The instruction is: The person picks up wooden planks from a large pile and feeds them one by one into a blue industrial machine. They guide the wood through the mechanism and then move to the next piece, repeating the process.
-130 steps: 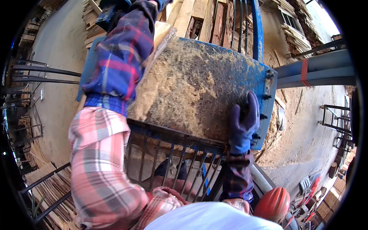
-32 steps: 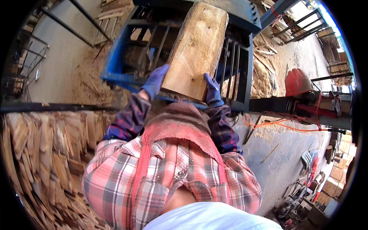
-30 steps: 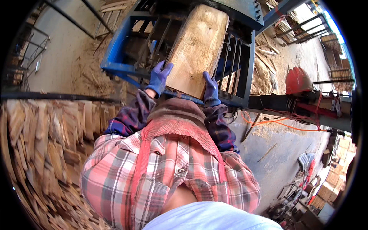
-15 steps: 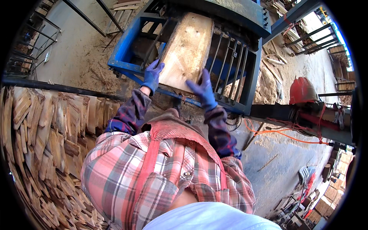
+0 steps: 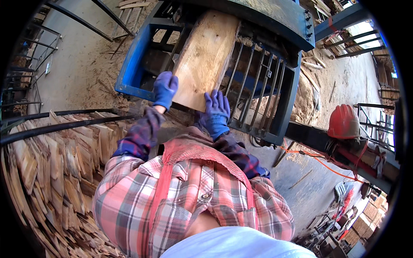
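One plank (image 5: 206, 60) lies on the blue barred table (image 5: 130, 90), far end at the mouth of the machine (image 5: 275, 26). Right hand (image 5: 215, 114): fingers spread, set at the near end. Left hand (image 5: 165, 89): curled at the left edge; from where I stand, its grip cannot be told. Step, in my judgement: feeding. Next move calls for a straight, even push.

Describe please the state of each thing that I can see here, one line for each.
Wooden board: lying lengthwise away from the person, bark along its edge.
Left hand: gloved, fingers curled, by the board's left edge; grip unclear.
Right hand: gloved, fingers extended at the near right corner.
Blue machine hood: dusted with sawdust.
Red hard hat: dome up.
Wood pieces: piled closely.
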The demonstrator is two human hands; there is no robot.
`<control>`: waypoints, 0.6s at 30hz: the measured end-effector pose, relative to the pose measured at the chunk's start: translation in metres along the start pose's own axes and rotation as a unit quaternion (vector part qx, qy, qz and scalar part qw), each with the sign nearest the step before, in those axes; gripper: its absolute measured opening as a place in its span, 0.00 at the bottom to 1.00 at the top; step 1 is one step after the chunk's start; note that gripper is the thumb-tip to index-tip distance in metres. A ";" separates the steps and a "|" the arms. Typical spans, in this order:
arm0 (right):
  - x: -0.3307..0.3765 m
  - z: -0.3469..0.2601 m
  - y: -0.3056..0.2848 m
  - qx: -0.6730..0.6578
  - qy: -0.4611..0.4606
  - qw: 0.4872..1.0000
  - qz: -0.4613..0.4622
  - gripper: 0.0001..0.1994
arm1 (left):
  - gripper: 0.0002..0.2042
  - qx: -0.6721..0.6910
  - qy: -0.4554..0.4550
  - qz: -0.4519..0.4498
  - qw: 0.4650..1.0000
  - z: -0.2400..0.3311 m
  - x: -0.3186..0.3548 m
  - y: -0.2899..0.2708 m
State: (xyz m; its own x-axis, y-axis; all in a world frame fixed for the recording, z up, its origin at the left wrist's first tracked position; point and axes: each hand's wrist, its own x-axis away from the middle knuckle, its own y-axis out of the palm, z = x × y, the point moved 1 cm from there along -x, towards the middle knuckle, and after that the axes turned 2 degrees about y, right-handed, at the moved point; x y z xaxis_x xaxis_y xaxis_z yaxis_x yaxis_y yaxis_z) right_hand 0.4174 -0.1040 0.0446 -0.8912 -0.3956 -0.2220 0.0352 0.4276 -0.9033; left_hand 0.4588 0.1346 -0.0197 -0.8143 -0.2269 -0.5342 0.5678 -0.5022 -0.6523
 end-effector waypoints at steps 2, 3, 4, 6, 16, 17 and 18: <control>-0.009 0.011 0.006 0.019 0.026 0.999 -0.021 0.39 | 0.09 -0.014 0.010 0.044 0.999 0.020 -0.019 0.009; -0.023 0.020 0.007 0.017 0.021 0.999 -0.018 0.39 | 0.10 -0.009 0.037 0.059 0.998 0.021 -0.028 0.016; -0.032 0.029 0.007 0.014 0.023 1.000 -0.016 0.39 | 0.10 -0.006 -0.006 0.015 1.000 0.027 -0.046 0.022; -0.042 0.043 0.020 0.015 0.040 0.998 -0.038 0.40 | 0.10 -0.019 -0.020 -0.003 1.000 0.021 -0.052 0.034; -0.160 0.077 0.009 0.114 0.090 0.988 -0.044 0.30 | 0.12 -0.036 -0.075 -0.004 0.997 0.018 -0.154 0.098; -0.167 0.061 -0.007 0.089 0.099 0.986 -0.101 0.28 | 0.12 0.002 -0.107 0.009 0.994 0.029 -0.157 0.085; -0.164 0.047 -0.015 0.061 0.025 0.996 -0.052 0.26 | 0.13 0.025 -0.014 0.127 0.991 0.040 -0.155 0.071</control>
State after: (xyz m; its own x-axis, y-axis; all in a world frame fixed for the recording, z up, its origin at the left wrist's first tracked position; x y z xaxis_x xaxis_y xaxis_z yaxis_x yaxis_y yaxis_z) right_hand 0.5840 -0.0841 0.0769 -0.9139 -0.3911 -0.1089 -0.0070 0.2833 -0.9590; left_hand 0.6211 0.1009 0.0384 -0.6488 -0.3750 -0.6621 0.7494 -0.4655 -0.4708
